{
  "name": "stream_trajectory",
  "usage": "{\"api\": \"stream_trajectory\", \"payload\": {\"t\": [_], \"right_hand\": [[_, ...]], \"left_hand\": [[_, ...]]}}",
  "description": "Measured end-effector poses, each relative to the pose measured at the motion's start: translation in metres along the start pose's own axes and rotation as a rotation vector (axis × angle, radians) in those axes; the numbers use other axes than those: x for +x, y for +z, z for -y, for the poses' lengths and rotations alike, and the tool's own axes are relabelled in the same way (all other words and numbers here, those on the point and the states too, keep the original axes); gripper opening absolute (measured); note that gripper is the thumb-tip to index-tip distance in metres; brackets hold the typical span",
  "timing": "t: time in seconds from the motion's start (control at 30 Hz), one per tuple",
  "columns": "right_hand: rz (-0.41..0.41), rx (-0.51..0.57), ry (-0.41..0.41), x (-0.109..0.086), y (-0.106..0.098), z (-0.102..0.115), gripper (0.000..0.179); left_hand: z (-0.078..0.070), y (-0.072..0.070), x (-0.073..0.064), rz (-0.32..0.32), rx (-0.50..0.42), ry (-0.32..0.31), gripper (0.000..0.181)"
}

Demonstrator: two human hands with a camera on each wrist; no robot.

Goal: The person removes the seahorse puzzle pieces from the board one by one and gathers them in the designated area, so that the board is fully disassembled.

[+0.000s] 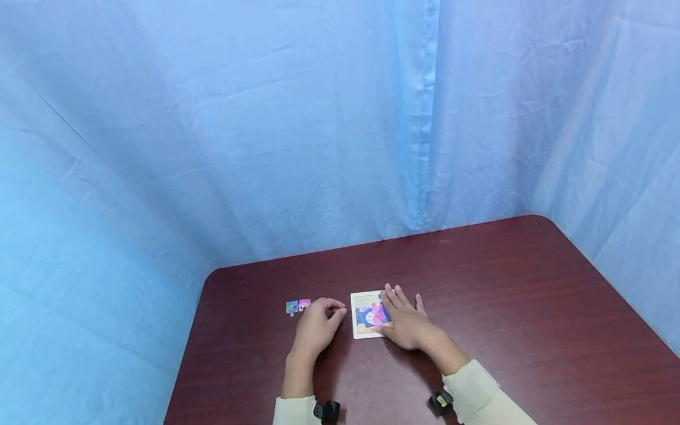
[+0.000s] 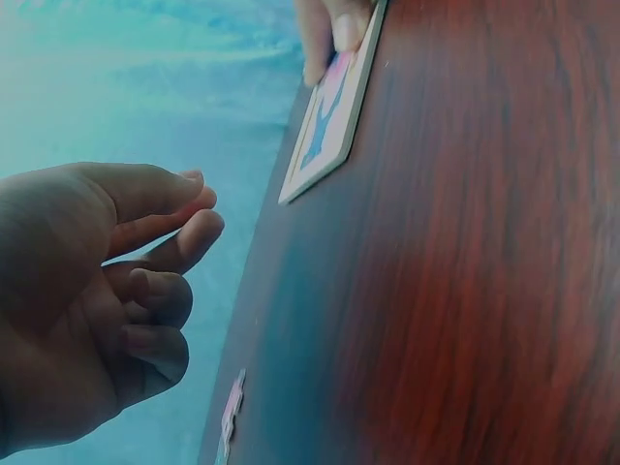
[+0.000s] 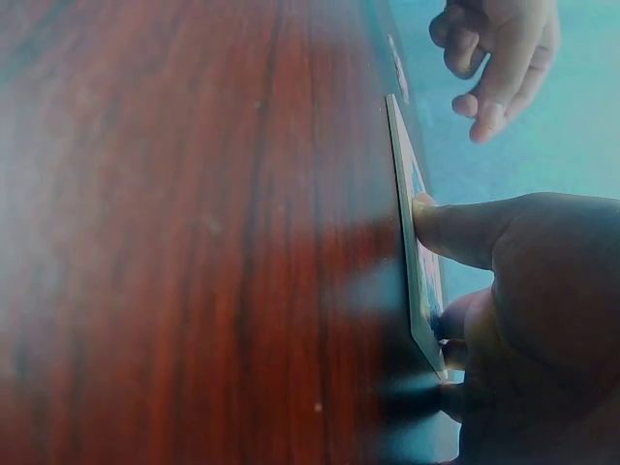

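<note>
A small jigsaw puzzle in a white-rimmed square tray (image 1: 360,337) lies on the table; its pink, blue and cream picture shows left of my right hand. My right hand (image 1: 408,326) rests over the tray's right side with fingers spread, its thumb (image 3: 455,228) pressing the near part. Just left of the tray hovers my left hand (image 1: 314,329), fingers curled and thumb tip close to the index fingertip. Nothing shows between these fingertips in the left wrist view. Beyond the left hand lie loose puzzle pieces (image 1: 291,307), blue and pink, partly covered by that hand.
The dark red-brown wooden table (image 1: 510,307) has rounded far corners. Light blue curtains (image 1: 297,130) hang behind it and along both sides. Each wrist carries a small black camera, such as the one (image 1: 326,411) at the left cuff.
</note>
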State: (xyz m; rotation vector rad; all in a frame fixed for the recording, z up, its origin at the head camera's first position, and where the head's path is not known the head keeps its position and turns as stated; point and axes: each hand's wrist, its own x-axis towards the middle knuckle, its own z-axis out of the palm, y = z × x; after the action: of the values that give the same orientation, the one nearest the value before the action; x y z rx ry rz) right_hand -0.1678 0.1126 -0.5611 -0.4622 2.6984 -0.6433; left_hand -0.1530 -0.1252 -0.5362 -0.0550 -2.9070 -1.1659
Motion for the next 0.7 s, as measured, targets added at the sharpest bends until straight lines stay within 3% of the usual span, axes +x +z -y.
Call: {"api": "stream_trajectory", "payload": {"t": [0.23,0.53,0.7], "right_hand": [[-0.002,-0.006,0.01,0.006,0.007,-0.007,0.086],[-0.04,-0.015,-0.005,0.015,0.019,-0.018,0.087],[-0.018,-0.011,0.004,0.011,0.016,-0.014,0.086]], "left_hand": [[-0.009,0.011,0.0,0.023,0.058,0.05,0.013],[-0.014,0.023,-0.001,0.06,0.129,0.052,0.028],[-0.017,0.03,0.0,0.066,0.184,0.062,0.035]]}}
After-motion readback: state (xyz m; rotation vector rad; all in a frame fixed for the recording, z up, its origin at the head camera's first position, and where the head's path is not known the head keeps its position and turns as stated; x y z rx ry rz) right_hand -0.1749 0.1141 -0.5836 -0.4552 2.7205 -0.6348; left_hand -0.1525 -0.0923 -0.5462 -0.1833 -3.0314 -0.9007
